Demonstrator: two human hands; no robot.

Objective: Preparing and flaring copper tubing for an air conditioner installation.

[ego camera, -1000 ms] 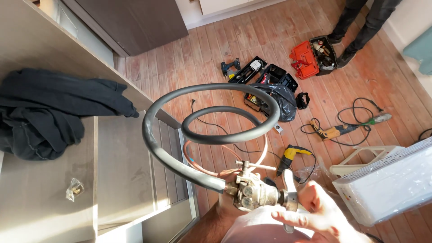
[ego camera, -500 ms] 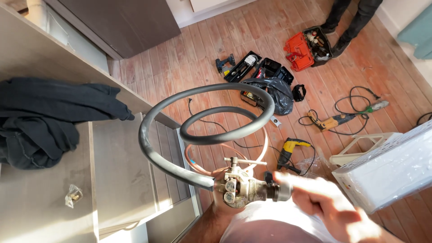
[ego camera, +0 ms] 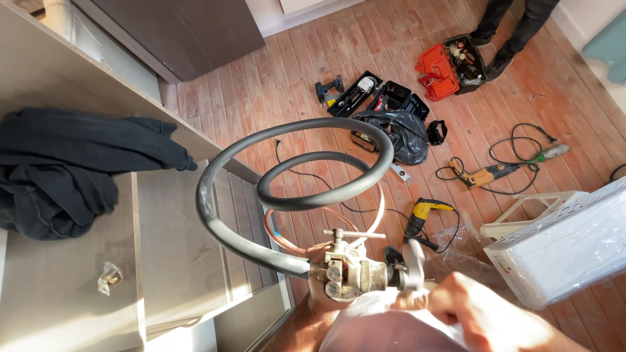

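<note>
Head view, looking down. Metal flaring tool (ego camera: 349, 274), low centre of frame, clamped on the end of a black foam-insulated hose (ego camera: 261, 189); the hose loops up and round in a coil w/ a copper pipe (ego camera: 287, 240) curling inside the lower loop. Left hand (ego camera: 321, 301) is under the tool; mostly hidden, so finger state can't be told. Right hand (ego camera: 469, 311), blurred, fingers curled round the tool's end handle (ego camera: 412, 272).

L of the coil: grey worktop (ego camera: 72, 287) w/ a black jacket (ego camera: 72, 169) and a small bagged fitting (ego camera: 109, 277); its edge runs close beside the hose loop.

R: white wrapped unit (ego camera: 567, 251) near the right hand. Beyond the coil, wood floor (ego camera: 274, 85) carries open tool cases (ego camera: 365, 91), an orange case (ego camera: 437, 70), a yellow drill (ego camera: 424, 215), cables. Another person's legs (ego camera: 515, 29) stand top R, well apart.
</note>
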